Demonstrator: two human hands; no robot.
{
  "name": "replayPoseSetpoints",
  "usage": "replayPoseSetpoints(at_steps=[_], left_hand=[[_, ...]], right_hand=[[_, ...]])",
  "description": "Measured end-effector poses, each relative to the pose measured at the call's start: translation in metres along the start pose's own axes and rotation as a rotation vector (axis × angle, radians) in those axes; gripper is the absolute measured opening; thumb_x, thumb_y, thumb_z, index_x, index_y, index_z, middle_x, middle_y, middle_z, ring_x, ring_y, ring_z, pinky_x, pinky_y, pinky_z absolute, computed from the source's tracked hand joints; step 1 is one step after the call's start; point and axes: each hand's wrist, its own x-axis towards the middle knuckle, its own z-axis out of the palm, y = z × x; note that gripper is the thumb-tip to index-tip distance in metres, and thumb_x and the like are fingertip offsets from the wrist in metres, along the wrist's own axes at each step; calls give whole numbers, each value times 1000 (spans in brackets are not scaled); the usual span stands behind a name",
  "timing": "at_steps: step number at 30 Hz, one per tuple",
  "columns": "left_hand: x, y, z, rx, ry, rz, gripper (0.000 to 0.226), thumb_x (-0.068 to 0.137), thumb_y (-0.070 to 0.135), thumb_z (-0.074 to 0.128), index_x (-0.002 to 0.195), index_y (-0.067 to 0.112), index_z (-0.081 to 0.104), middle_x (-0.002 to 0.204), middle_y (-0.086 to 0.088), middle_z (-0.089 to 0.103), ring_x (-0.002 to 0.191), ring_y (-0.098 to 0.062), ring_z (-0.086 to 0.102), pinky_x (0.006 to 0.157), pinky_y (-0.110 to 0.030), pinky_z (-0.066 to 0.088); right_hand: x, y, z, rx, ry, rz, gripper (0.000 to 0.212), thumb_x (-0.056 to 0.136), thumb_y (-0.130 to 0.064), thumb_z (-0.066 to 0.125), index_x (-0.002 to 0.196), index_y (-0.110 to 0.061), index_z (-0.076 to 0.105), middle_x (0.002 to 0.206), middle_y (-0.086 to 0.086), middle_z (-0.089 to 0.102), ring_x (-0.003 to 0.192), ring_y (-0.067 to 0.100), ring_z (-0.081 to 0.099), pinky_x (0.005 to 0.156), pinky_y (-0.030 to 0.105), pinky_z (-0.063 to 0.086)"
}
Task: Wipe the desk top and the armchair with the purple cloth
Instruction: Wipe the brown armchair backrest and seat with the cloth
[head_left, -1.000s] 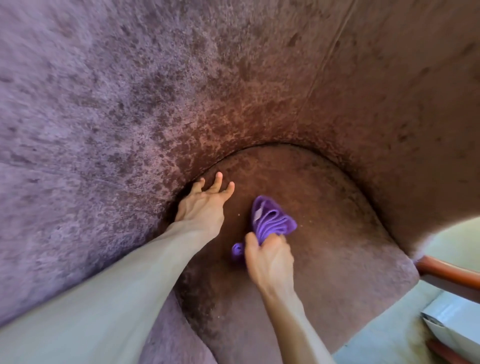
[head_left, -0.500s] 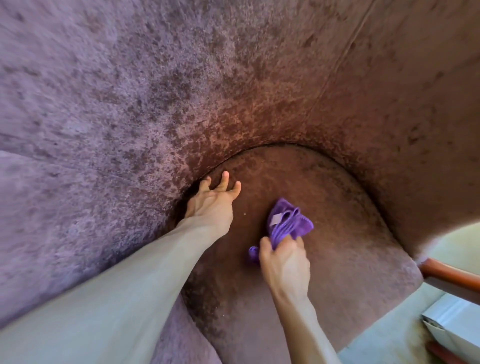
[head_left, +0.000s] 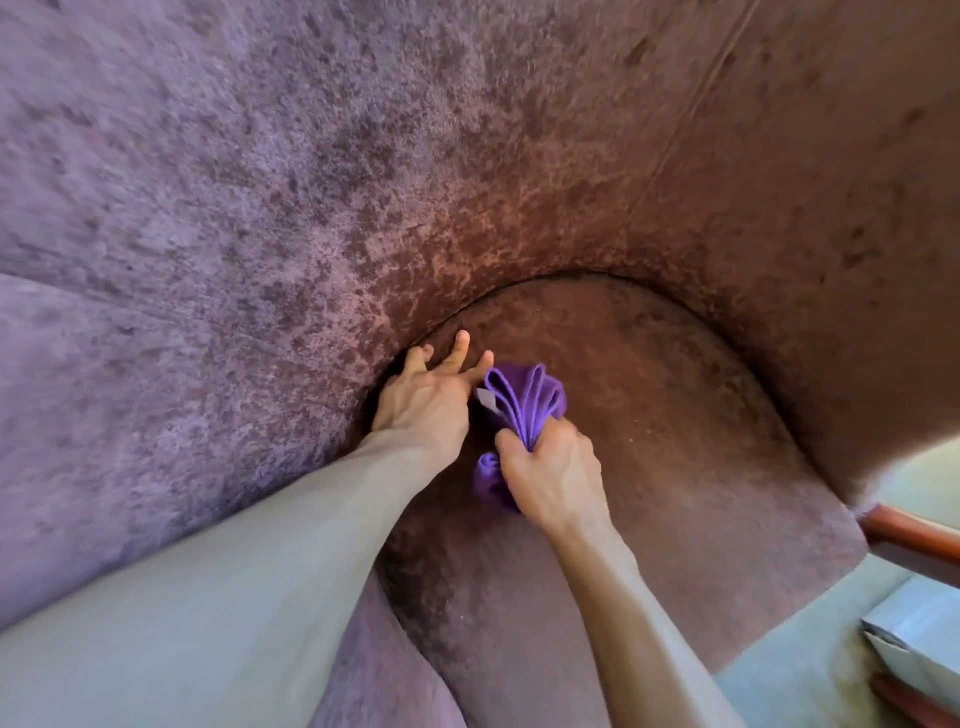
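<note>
Purple cloth (head_left: 524, 402) slid leftward — touching left hand (head_left: 423, 405) now.

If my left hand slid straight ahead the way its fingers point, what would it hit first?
Probably the armchair's curved backrest, at the crease behind the seat cushion; fingertips of the left hand look nearly there, though depth is unclear.

purple cloth (head_left: 524, 405) half hidden, armchair (head_left: 260, 234) cropped
</note>
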Motion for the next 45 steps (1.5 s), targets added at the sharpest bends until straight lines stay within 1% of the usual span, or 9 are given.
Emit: replayPoseSetpoints(at_steps=[3, 6, 12, 15, 25, 30, 33, 39, 45], left_hand=[[1, -3, 1, -2, -3, 6, 65, 104, 22, 36, 157, 51, 13, 170, 17, -1, 152, -28, 14, 118, -39, 33], [2, -1, 2, 23, -20, 0, 66, 105, 22, 37, 158, 50, 10, 170, 16, -5, 152, -30, 11, 119, -39, 32], [2, 4, -3, 34, -72, -24, 85, 97, 7, 45, 158, 50, 5, 169, 17, -11, 154, -29, 7, 116, -37, 37], [4, 5, -3, 58, -84, -17, 87, 96, 6, 45, 158, 50, 3, 169, 15, -11, 153, -30, 8, 114, -36, 40], [4, 11, -4, 115, -112, -57, 93, 95, -4, 39, 157, 51, -3, 168, 17, -16, 155, -28, 2, 114, -38, 40], [1, 16, -7, 115, -131, -81, 96, 93, -6, 39, 157, 52, -2, 168, 18, -18, 155, -26, 0, 114, -39, 41], [2, 17, -5, 138, -119, -95, 97, 93, -7, 38, 157, 53, -3, 167, 19, -18, 155, -26, 0, 113, -40, 42], [1, 17, -4, 152, -96, -94, 92, 94, -3, 36, 157, 53, -2, 168, 19, -16, 155, -25, 1, 114, -39, 40], [0, 15, -7, 129, -98, -89, 91, 94, -2, 33, 156, 55, -1, 167, 21, -15, 155, -24, 1, 115, -37, 38]], right_hand=[[-9, -15, 10, -89, -58, 31, 37, 89, -44, 55, 110, -14, 63, 119, 18, 62, 111, 42, 61, 90, 41, 48], [-18, -18, 14, -92, -199, 116, 46, 88, -46, 52, 113, -9, 60, 123, 22, 62, 114, 42, 59, 93, 40, 48], [-10, 4, -37, -54, 308, 129, 33, 88, -39, 61, 113, -17, 63, 120, 16, 57, 104, 46, 60, 85, 43, 47], [7, 35, -55, -281, 202, 257, 42, 89, -40, 61, 128, -27, 57, 119, 16, 56, 104, 45, 62, 87, 45, 48], [-14, 70, -55, -224, 103, 278, 32, 86, -40, 59, 114, -26, 62, 111, 14, 63, 102, 42, 63, 85, 43, 50], [-15, 91, -72, 402, 276, 423, 36, 64, -49, 59, 74, -16, 66, 74, 6, 71, 80, 36, 68, 82, 54, 57], [4, 77, -67, 464, 322, 435, 47, 69, -50, 57, 89, -9, 68, 95, 18, 72, 98, 40, 66, 91, 51, 53], [-19, 70, -39, 121, -37, 408, 51, 90, -46, 55, 118, -4, 59, 125, 27, 62, 119, 43, 57, 96, 40, 44], [-55, 84, -39, 351, 84, 377, 34, 80, -42, 54, 75, -9, 60, 80, 10, 69, 86, 35, 64, 80, 41, 52]])
